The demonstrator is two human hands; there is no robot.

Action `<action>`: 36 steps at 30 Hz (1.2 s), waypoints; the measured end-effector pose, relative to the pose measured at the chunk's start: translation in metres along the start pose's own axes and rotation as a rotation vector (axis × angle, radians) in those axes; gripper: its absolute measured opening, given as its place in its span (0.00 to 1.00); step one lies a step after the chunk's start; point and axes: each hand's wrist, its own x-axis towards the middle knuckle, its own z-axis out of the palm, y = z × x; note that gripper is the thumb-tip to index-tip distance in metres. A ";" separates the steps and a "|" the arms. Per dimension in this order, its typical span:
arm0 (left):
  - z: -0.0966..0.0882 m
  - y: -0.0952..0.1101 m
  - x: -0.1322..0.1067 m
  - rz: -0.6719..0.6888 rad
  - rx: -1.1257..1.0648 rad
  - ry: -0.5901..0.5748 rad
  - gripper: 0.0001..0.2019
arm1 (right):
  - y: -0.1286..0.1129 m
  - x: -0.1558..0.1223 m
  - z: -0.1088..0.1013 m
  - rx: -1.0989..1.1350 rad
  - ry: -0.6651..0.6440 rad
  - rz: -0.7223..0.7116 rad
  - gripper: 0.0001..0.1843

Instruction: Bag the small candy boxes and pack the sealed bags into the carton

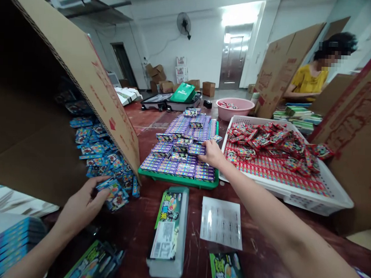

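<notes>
My left hand (87,198) has its thumb and fingers closed on a small blue candy packet (113,195), beside a heap of like blue packets (104,154) spilling from a tipped carton. Over on the right, my right hand (213,153) grips the end of a small purple box (197,149) on a stack of such boxes. Those purple boxes fill a green tray (178,180). Between my arms lies a clear plastic case (182,236) with a black and green printed label insert. A sheet of round stickers (221,222) is to its right.
A white crate (326,206) of red packets stands right of the green tray, a pink basin (235,112) behind it. The big carton (113,112) walls off the left. Printed cards (91,265) lie at the near edge. A person in yellow (311,80) is at the far right.
</notes>
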 end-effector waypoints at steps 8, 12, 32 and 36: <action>0.086 0.157 -0.094 0.370 -0.646 -0.635 0.20 | 0.017 -0.103 -0.109 0.044 -0.057 -0.030 0.25; 0.132 0.224 -0.138 0.674 -0.602 -0.864 0.21 | 0.043 -0.228 -0.185 -0.051 -0.214 -0.068 0.29; 0.226 0.343 -0.158 1.220 -0.116 -0.664 0.46 | 0.117 -0.450 -0.183 -0.261 -0.226 -0.045 0.30; 0.214 0.349 -0.177 1.212 -0.038 -0.532 0.42 | 0.093 -0.441 -0.176 -0.270 -0.118 0.148 0.33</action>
